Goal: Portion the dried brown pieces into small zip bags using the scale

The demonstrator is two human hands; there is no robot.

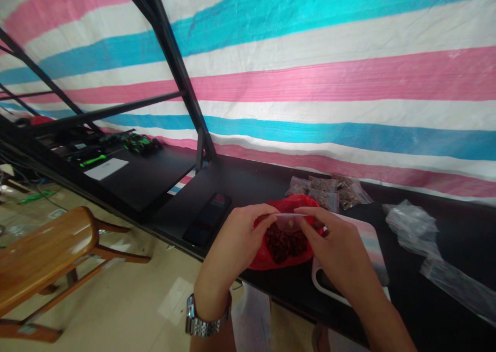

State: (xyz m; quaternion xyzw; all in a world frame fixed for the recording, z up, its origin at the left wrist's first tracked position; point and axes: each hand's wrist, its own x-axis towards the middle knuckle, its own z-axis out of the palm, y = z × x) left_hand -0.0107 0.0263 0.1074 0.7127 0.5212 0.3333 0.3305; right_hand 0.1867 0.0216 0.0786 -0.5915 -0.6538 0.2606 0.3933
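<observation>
A small clear plastic bag [289,223] is stretched between my two hands, its top edge running across from one to the other. My left hand [248,233] pinches one end of that edge, and a metal-band watch sits on the wrist. The opposite end is pinched in my right hand [333,241]. Right below them a red plastic bag [260,259] lies open on the black table, with dark reddish-brown dried pieces [284,246] inside. A white board with a handle opening [372,238] lies partly hidden under my right forearm. What the small bag contains is hard to make out.
Several filled clear bags [323,189] lie behind the red bag. Loose clear plastic bags [413,225] are piled at the right. A dark phone [209,217] rests at the left. Black metal frame bars [170,52] rise there, and a wooden stool [46,259] stands on the floor.
</observation>
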